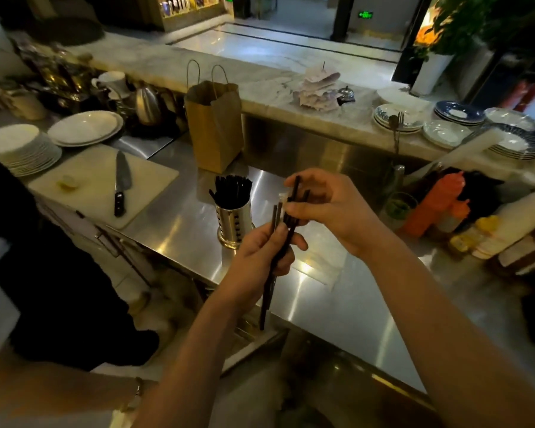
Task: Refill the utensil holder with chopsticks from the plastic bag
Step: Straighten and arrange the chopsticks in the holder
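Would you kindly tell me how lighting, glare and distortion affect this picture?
Head view: dim, warm light; glare patches on the steel counter beside the utensil holder; the wide lens bows the marble ledge; the dark chopsticks gripped by the left hand and right hand look slightly soft.

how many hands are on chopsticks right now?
2. Left hand grips the chopsticks mid-shaft; right hand pinches their top ends, beside the utensil holder.

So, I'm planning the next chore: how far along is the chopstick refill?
Done: the perforated steel utensil holder already holds many black chopsticks. In hand: the left hand grips several more dark chopsticks; the right hand pinches their tops. Left: putting these into the holder.
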